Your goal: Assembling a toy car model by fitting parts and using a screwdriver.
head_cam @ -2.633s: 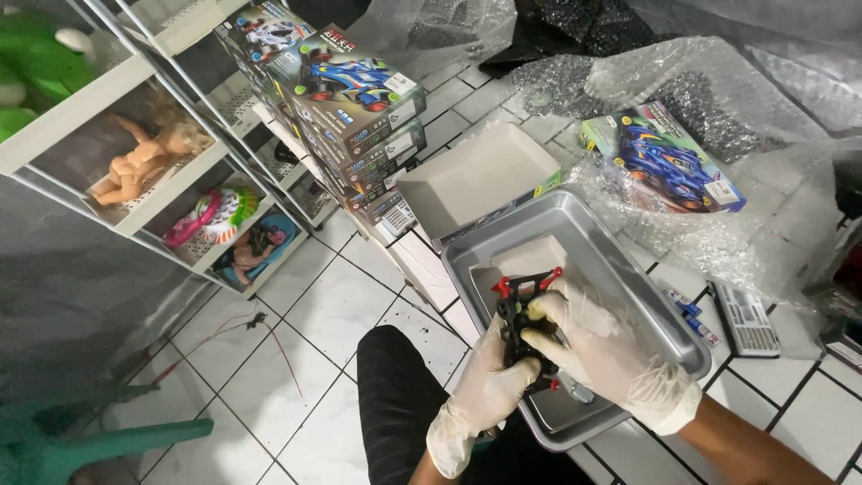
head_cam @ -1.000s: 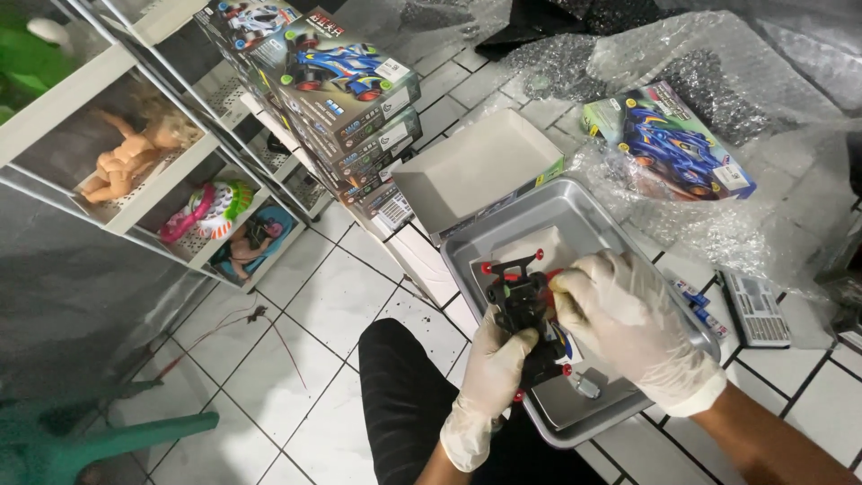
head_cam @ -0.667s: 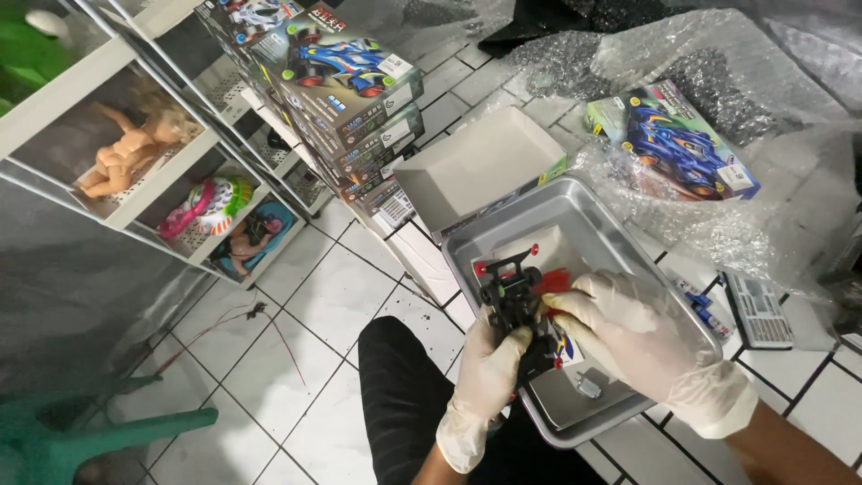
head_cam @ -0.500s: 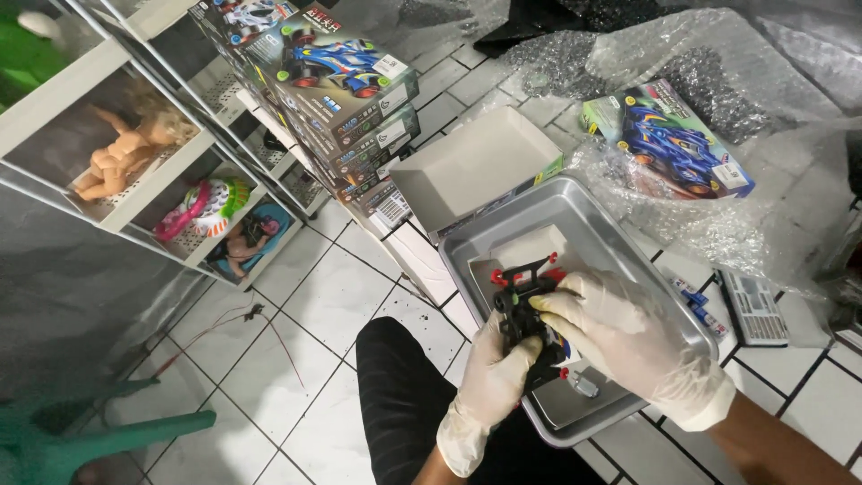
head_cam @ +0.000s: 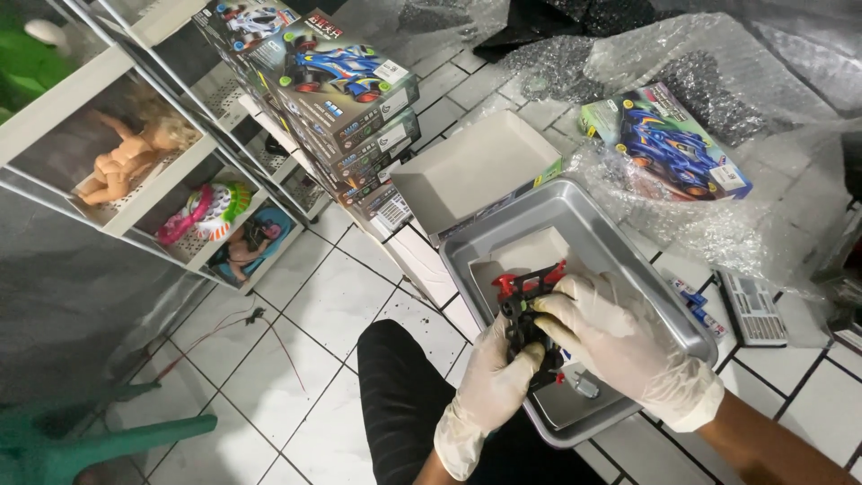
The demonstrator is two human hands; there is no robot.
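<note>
Left hand (head_cam: 489, 382) – gloved, rising from 6 o'clock, fingers wrapped around the underside of a black toy-car chassis with red parts (head_cam: 530, 310). Right hand (head_cam: 620, 337) – gloved, entering from 4 o'clock, cupped over the chassis, fingers pressing its top. Chassis sits over a grey metal tray (head_cam: 620, 238). Open cardboard box (head_cam: 476, 171) at 12 o'clock of the tray; stacked toy-car boxes (head_cam: 346, 90) at 11; boxed blue car on bubble wrap (head_cam: 669, 144) at 1; calculator (head_cam: 752, 307) at 3.

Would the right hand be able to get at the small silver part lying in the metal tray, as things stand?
Probably yes. The small silver part lies open in the metal tray just below the right hand, uncovered. But both the right and left hand grip the black and red toy car chassis, so one must let go first.
</note>
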